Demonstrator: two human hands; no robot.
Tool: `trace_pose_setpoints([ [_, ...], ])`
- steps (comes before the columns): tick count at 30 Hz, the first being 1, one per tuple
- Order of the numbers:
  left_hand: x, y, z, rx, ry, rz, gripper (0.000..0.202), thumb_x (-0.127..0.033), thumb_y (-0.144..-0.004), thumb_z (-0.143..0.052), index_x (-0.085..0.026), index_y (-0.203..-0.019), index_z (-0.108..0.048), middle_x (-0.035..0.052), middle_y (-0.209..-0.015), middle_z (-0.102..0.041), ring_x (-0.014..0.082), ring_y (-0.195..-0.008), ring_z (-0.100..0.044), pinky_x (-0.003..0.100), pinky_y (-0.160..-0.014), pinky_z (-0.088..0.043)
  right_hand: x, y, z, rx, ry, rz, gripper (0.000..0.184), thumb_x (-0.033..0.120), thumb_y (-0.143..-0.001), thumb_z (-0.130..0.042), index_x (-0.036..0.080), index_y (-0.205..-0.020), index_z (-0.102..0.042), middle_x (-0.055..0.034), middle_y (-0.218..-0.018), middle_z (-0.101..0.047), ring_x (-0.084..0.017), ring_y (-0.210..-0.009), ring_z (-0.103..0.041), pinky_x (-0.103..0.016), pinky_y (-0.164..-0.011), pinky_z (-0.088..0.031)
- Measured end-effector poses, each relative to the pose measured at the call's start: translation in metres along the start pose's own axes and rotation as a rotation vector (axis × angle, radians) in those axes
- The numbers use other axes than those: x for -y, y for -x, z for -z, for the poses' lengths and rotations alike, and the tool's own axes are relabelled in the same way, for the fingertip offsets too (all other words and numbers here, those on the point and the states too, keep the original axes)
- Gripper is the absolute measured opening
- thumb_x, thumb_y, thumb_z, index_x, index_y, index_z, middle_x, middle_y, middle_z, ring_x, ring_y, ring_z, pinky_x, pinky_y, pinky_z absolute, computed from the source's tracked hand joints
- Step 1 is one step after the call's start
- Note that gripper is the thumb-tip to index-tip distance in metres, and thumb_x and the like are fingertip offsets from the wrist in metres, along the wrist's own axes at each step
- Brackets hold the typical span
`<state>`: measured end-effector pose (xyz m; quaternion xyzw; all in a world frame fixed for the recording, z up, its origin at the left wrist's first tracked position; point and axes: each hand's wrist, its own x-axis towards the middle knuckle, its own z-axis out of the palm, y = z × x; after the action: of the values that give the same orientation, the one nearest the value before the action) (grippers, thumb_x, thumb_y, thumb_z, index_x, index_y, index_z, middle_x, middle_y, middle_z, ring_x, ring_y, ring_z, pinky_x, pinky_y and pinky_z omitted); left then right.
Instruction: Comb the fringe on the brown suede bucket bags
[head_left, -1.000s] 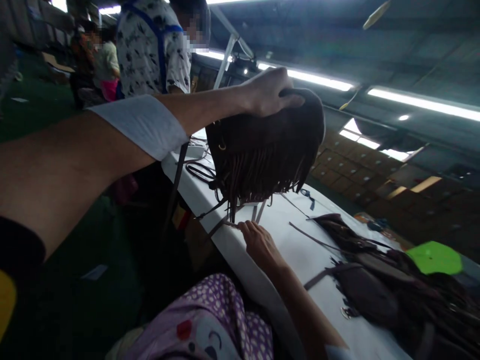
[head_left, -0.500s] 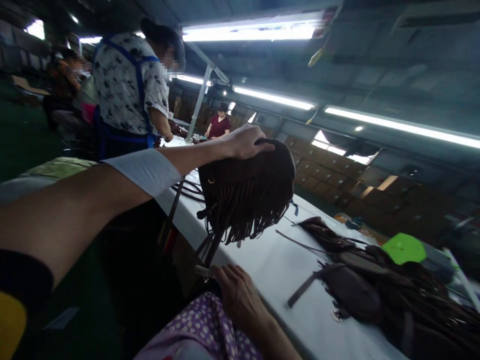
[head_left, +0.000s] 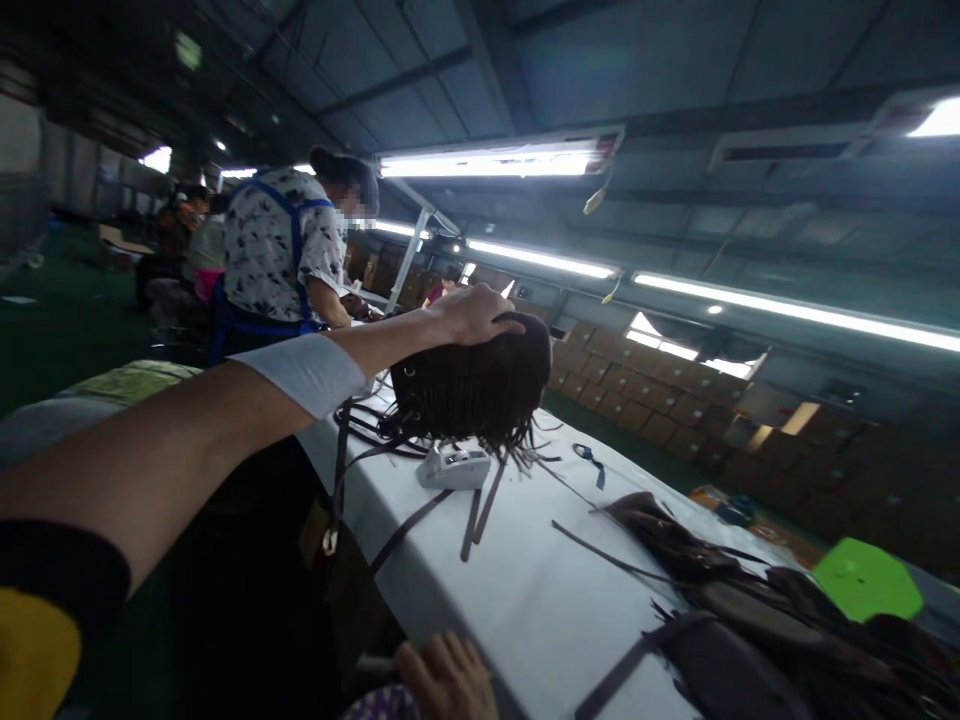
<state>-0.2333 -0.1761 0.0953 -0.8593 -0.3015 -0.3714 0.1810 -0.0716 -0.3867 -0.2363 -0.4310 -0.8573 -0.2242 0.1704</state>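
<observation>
Lowered and carried further along the desk (head_left: 525, 600), the brown fringed bag (head_left: 480, 395) now brushes its surface by a small white device (head_left: 454, 467) — left hand (head_left: 472, 315) clamped over its top, right hand (head_left: 442, 680) curled at the near edge, grip unclear. It seems to be being set down; letting go calls for the straps (head_left: 337, 480) to lie slack. The bag is upright, fringe pointing down, long axis crosswise.

Place: bag factory hall. Evidence: long white surface (head_left: 525, 590), piled fringed bags (head_left: 750, 610), stacked cartons (head_left: 637, 400) along wall, tube lights (head_left: 487, 163) under metal roof, aproned worker (head_left: 277, 260).
</observation>
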Motion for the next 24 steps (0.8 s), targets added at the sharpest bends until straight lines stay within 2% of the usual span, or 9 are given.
trace_pose_setpoints([
  [2,-0.005,-0.002,-0.002,0.062,-0.039,-0.037,0.050,-0.057,-0.087,-0.041,-0.016,-0.094,-0.069,0.0124,-0.094,-0.070,0.0281,-0.096,-0.061,0.037,-0.085,-0.043,-0.029,-0.011,0.031,-0.128,-0.001,-0.065,0.026,0.013,-0.082,-0.057,0.026,-0.104,-0.062,-0.0011,-0.078,-0.062,-0.018,-0.069,-0.054,-0.031,-0.062,-0.040],
  [6,-0.010,-0.009,-0.006,0.118,-0.001,-0.084,0.043,-0.052,-0.087,-0.045,-0.016,-0.094,-0.070,0.0098,-0.093,-0.070,0.0241,-0.095,-0.061,0.035,-0.088,-0.041,-0.064,-0.044,0.094,-0.258,0.038,0.056,0.034,0.008,-0.093,-0.038,0.018,-0.120,-0.055,-0.0053,-0.087,-0.062,-0.018,-0.078,-0.052,-0.033,-0.070,-0.039],
  [8,-0.013,-0.012,-0.005,0.122,0.049,-0.103,0.042,-0.050,-0.088,-0.046,-0.016,-0.093,-0.070,0.0085,-0.089,-0.069,0.0214,-0.092,-0.060,0.033,-0.089,-0.040,-0.072,-0.060,0.113,-0.307,0.082,0.140,0.032,0.009,-0.095,-0.036,0.014,-0.120,-0.056,-0.0070,-0.088,-0.062,-0.019,-0.078,-0.051,-0.033,-0.070,-0.039],
  [11,-0.023,-0.014,-0.001,0.118,0.125,-0.130,0.039,-0.047,-0.088,-0.049,-0.015,-0.088,-0.071,0.0069,-0.081,-0.067,0.0189,-0.085,-0.059,0.031,-0.084,-0.040,-0.079,-0.077,0.125,-0.373,0.146,0.238,0.027,0.009,-0.093,-0.042,0.012,-0.116,-0.057,-0.0095,-0.095,-0.062,-0.020,-0.084,-0.051,-0.035,-0.075,-0.040],
  [15,-0.051,-0.013,0.013,0.221,0.327,-0.139,0.036,-0.043,-0.087,-0.051,-0.014,-0.087,-0.072,0.0034,-0.072,-0.064,0.0145,-0.070,-0.056,0.027,-0.069,-0.040,-0.083,-0.095,0.113,-0.311,0.217,0.236,0.018,0.012,-0.091,-0.048,0.016,-0.103,-0.062,-0.0067,-0.088,-0.062,-0.019,-0.081,-0.051,-0.036,-0.076,-0.040],
  [17,-0.065,-0.013,0.026,0.265,0.438,-0.125,0.035,-0.042,-0.088,-0.051,-0.013,-0.090,-0.071,0.0020,-0.070,-0.063,0.0125,-0.065,-0.054,0.026,-0.064,-0.039,-0.085,-0.102,0.097,-0.224,0.246,0.215,0.013,0.013,-0.090,-0.052,0.019,-0.095,-0.062,-0.0052,-0.084,-0.061,-0.019,-0.077,-0.052,-0.035,-0.073,-0.040],
  [19,-0.073,-0.014,0.040,0.257,0.483,-0.092,0.035,-0.040,-0.089,-0.050,-0.011,-0.093,-0.070,0.0012,-0.069,-0.061,0.0108,-0.063,-0.051,0.025,-0.063,-0.037,-0.087,-0.102,0.077,-0.117,0.262,0.205,0.011,0.012,-0.087,-0.055,0.019,-0.091,-0.062,-0.0052,-0.085,-0.062,-0.019,-0.078,-0.054,-0.035,-0.072,-0.041],
  [22,-0.071,-0.017,0.061,0.159,0.434,-0.029,0.039,-0.043,-0.089,-0.051,-0.008,-0.087,-0.068,-0.0004,-0.064,-0.056,0.0080,-0.058,-0.044,0.024,-0.061,-0.035,-0.086,-0.083,0.038,0.051,0.231,0.183,0.011,0.009,-0.084,-0.056,0.018,-0.089,-0.061,-0.0036,-0.082,-0.063,-0.019,-0.074,-0.057,-0.033,-0.069,-0.044],
  [24,-0.064,-0.017,0.071,0.108,0.405,0.018,0.041,-0.047,-0.089,-0.051,-0.009,-0.085,-0.067,-0.0013,-0.062,-0.053,0.0079,-0.058,-0.040,0.023,-0.058,-0.033,-0.079,-0.056,0.007,0.090,0.179,0.135,0.016,0.009,-0.084,-0.055,0.021,-0.092,-0.062,-0.0024,-0.081,-0.065,-0.018,-0.072,-0.058,-0.031,-0.068,-0.045],
])
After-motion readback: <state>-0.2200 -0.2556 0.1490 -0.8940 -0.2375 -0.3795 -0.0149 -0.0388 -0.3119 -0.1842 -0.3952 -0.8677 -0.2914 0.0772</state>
